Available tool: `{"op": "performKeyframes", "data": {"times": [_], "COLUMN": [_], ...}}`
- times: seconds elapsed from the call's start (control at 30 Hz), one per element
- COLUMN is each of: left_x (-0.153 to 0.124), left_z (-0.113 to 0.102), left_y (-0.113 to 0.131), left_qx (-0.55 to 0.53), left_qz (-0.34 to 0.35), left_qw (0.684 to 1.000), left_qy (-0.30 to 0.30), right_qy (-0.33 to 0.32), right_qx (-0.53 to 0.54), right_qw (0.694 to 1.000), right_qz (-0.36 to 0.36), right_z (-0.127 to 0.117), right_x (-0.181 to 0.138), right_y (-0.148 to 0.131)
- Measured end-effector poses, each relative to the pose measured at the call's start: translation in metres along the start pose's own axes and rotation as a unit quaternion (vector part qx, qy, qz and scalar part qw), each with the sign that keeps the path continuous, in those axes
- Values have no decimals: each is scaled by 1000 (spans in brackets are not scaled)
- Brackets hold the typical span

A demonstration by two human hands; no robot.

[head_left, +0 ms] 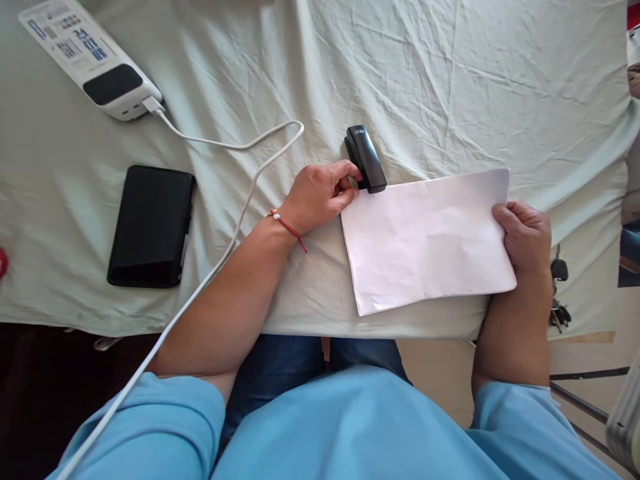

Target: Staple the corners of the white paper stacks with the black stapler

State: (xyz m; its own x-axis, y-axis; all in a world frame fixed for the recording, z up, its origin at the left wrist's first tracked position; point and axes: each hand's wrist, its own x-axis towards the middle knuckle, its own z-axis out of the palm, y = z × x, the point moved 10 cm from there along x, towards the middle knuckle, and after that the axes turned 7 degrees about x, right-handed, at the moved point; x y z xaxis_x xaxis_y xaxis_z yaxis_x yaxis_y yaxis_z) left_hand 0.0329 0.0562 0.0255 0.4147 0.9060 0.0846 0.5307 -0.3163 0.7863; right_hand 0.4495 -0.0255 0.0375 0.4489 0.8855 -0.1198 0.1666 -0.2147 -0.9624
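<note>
A stack of white paper sheets (430, 240) lies at a slight tilt above the cloth, near its front edge. My right hand (527, 233) grips the stack's right edge, thumb on top and fingers behind. At the upper left corner, my left hand (325, 193) has its fingers curled, the thumb closed on the paper corner and the index finger against a black stapler (367, 160). The stapler's near end overlaps the top edge of the paper. Whether the sheets sit between its jaws cannot be seen.
A black phone or tablet (151, 227) lies left of my arm. Behind it is a white power bank (95, 57), its white cable (255, 177) running across the cloth and over my left forearm. Keys (560, 293) lie beyond my right wrist, on the pale green cloth (240, 60).
</note>
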Motion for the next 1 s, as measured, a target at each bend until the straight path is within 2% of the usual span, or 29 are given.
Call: {"op": "performKeyframes", "data": {"times": [0.2, 0.3, 0.43, 0.57, 0.73, 0.9, 1.0], "left_x": [-3, -5, -2, 2, -2, -7, -6], "left_z": [-5, 5, 10, 4, -2, -14, -14], "left_y": [2, 13, 17, 11, 4, 2, 2], "left_qx": [21, 110, 169, 155, 100, 68, 66], "left_qz": [60, 87, 68, 85, 161, 166, 173], "left_qw": [996, 989, 982, 979, 971, 967, 966], "left_qy": [65, 47, 53, 99, 148, 181, 179], "right_qy": [31, 31, 23, 27, 41, 55, 61], "right_qx": [21, 18, 18, 25, 33, 48, 53], "right_qw": [999, 999, 999, 999, 998, 997, 996], "right_qz": [13, 15, 14, 15, 23, 33, 28], "right_z": [-11, -9, -6, -7, -10, -13, -15], "right_x": [6, 7, 6, 5, 6, 8, 8], "right_y": [6, 6, 4, 5, 7, 9, 9]}}
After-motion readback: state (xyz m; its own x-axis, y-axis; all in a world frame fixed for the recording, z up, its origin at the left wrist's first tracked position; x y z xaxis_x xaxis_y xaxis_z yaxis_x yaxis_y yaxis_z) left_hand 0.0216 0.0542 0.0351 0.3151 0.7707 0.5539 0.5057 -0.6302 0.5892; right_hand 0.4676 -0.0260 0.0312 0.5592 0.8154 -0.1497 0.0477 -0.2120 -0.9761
